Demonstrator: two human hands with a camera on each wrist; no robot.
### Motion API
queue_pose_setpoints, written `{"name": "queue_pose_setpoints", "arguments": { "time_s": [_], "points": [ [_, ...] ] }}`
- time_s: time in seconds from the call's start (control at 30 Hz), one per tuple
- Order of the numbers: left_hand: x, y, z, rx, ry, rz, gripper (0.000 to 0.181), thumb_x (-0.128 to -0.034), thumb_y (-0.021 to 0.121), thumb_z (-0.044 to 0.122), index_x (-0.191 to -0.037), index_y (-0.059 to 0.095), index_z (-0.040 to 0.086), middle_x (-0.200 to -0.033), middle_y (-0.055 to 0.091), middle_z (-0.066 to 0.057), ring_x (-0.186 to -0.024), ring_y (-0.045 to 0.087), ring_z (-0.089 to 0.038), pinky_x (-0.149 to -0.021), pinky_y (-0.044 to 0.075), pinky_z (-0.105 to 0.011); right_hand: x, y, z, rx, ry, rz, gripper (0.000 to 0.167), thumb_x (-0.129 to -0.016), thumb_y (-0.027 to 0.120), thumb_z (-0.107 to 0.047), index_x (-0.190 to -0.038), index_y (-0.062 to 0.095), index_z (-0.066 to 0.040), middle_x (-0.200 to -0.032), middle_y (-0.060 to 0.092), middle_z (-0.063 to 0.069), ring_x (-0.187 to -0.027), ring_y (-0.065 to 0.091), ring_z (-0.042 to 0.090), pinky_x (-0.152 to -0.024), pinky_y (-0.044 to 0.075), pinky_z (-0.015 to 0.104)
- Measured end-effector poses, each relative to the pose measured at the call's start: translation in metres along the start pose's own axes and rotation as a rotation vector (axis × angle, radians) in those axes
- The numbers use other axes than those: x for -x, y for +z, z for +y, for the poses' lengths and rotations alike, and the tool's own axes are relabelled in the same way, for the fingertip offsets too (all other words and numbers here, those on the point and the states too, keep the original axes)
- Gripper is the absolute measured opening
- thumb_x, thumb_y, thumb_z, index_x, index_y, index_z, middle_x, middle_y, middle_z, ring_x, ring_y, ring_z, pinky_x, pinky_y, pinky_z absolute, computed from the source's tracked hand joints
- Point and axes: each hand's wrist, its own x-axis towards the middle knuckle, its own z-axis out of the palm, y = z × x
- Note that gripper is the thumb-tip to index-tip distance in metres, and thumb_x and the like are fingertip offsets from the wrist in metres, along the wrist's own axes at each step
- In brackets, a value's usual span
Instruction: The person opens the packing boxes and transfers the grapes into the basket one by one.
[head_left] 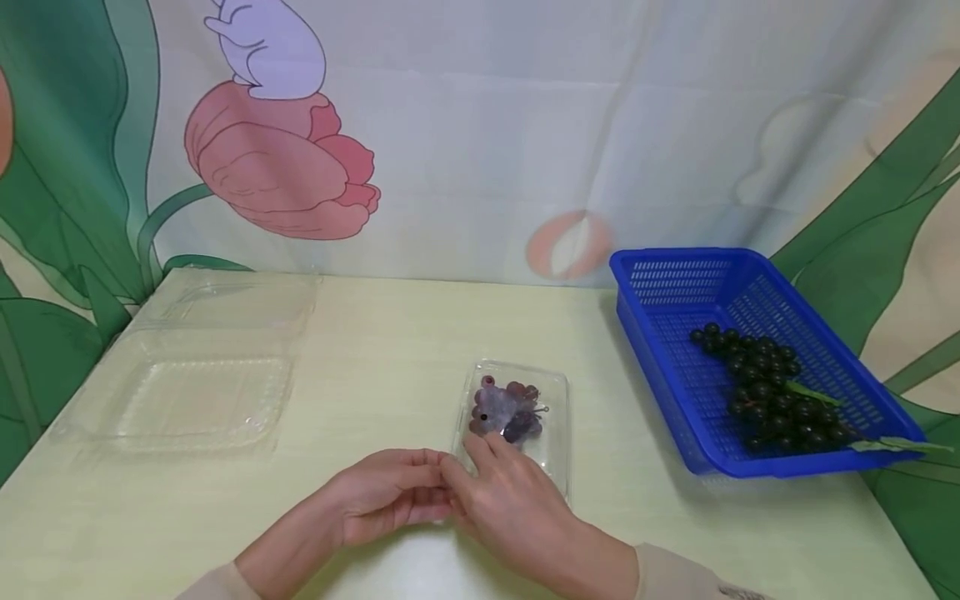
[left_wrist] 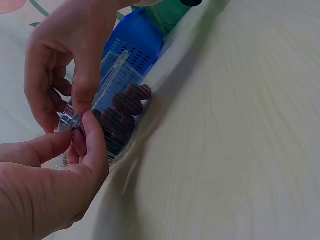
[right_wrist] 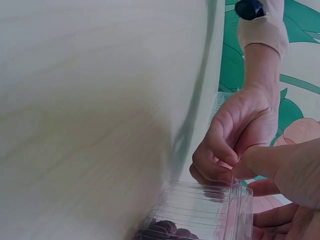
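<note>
A small lidded clear plastic box [head_left: 556, 417] lies on the table in front of me with dark reddish-purple grapes [left_wrist: 127, 104] inside. Both hands meet at its near left corner. My left hand [head_left: 390, 496] pinches the box's edge between thumb and fingers, as the left wrist view shows. From the other side my right hand [head_left: 517, 508] grips the same corner, with curled fingers over the lid and the thumb close to the left fingertips. The exact spot under the fingertips is hidden. Through the box wall, the right wrist view shows some grapes [right_wrist: 167, 227].
At the right stands a blue perforated basket [head_left: 652, 367] with a bunch of black grapes [head_left: 761, 375] and green leaves in it. A larger clear plastic clamshell container [head_left: 206, 392] lies opened at the left. Behind the table [head_left: 382, 358] hangs a printed curtain [head_left: 465, 150].
</note>
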Motion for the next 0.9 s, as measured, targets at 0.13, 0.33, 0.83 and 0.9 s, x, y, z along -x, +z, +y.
{"name": "queue_pose_setpoints", "arguments": {
  "time_s": [0.13,0.33,0.83,0.9],
  "points": [
    [-0.002,0.001,-0.001,-0.014,0.004,0.006,0.017,-0.1059,0.052,0.001,-0.117,0.062,-0.007,-0.107,0.067,-0.011,-0.096,0.067,-0.018,-0.091,0.057,-0.029,0.001,-0.003,0.0,-0.007,0.007,-0.025,0.028,-0.085,0.083,-0.023,-0.105,0.068,-0.011,-0.096,0.061,0.007,-0.074,0.048,0.017,-0.059,0.046,0.024],
    [-0.007,0.004,-0.005,-0.029,-0.005,-0.006,0.014,-0.1016,0.054,0.0,-0.1,0.068,0.002,-0.097,0.065,-0.006,-0.087,0.063,-0.014,-0.083,0.055,-0.024,0.004,-0.005,0.0,-0.036,0.018,-0.028,0.024,-0.087,0.081,-0.019,-0.106,0.07,-0.011,-0.095,0.062,0.006,-0.078,0.052,0.018,-0.06,0.048,0.024],
    [-0.009,0.017,-0.009,-0.056,-0.017,0.041,0.007,-0.0912,0.053,0.001,-0.094,0.06,0.002,-0.095,0.06,-0.008,-0.085,0.057,-0.015,-0.081,0.053,-0.022,0.007,-0.019,0.009,-0.159,0.043,-0.168,0.039,-0.079,0.086,-0.013,-0.115,0.07,-0.01,-0.114,0.064,0.007,-0.095,0.055,0.02,-0.071,0.054,0.026],
    [-0.009,0.019,-0.01,-0.06,-0.011,0.033,0.007,-0.0915,0.052,0.001,-0.092,0.059,0.002,-0.094,0.06,-0.008,-0.084,0.057,-0.014,-0.079,0.052,-0.022,0.007,-0.019,0.011,-0.142,0.046,-0.178,0.041,-0.076,0.087,-0.014,-0.112,0.069,-0.011,-0.113,0.063,0.004,-0.096,0.054,0.019,-0.075,0.052,0.027]
  ]
}}
